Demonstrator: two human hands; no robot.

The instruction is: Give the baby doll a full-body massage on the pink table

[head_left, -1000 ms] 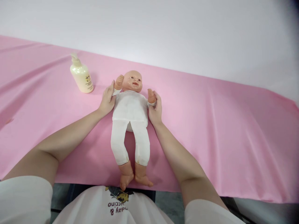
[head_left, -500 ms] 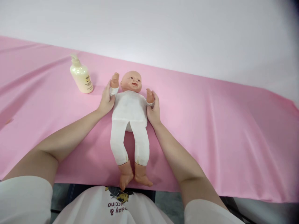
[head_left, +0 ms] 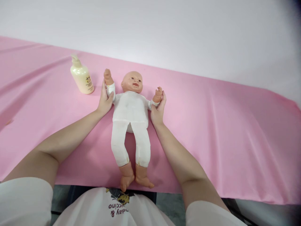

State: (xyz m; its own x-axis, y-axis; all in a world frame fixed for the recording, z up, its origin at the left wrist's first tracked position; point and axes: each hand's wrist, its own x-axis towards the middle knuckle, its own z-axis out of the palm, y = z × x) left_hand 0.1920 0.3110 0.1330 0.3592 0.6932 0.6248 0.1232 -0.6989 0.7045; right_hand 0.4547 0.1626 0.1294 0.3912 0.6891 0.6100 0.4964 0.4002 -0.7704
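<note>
Doll point(head_left: 130, 106) is being held face up on the pink cloth point(head_left: 188, 125), at the centre of the frame, its long axis running from the bald head at upper centre to the bare feet at lower centre, by the cloth's near edge. Its torso is being flanked by both hands, lying to the right of the left hand point(head_left: 105, 98) and to the left of the right hand point(head_left: 159, 108); neither is clearly standing nearer to it. By the left hand, one white-sleeved arm is being clasped between thumb and fingers, left of the head; by the right hand, the other arm is being clasped likewise at its cuff. Both small arms are being held out from the body, pointing toward the top of the frame.

The pump bottle point(head_left: 82, 78) is being left untouched at upper left, nearer the left hand. A small cartoon and dark lettering are being shown on its label, too tiny to be read. On the shirt point(head_left: 98, 210) at bottom centre, a cartoon is being displayed upside down with "nday &" and "ccino", the words' beginnings being lost.
</note>
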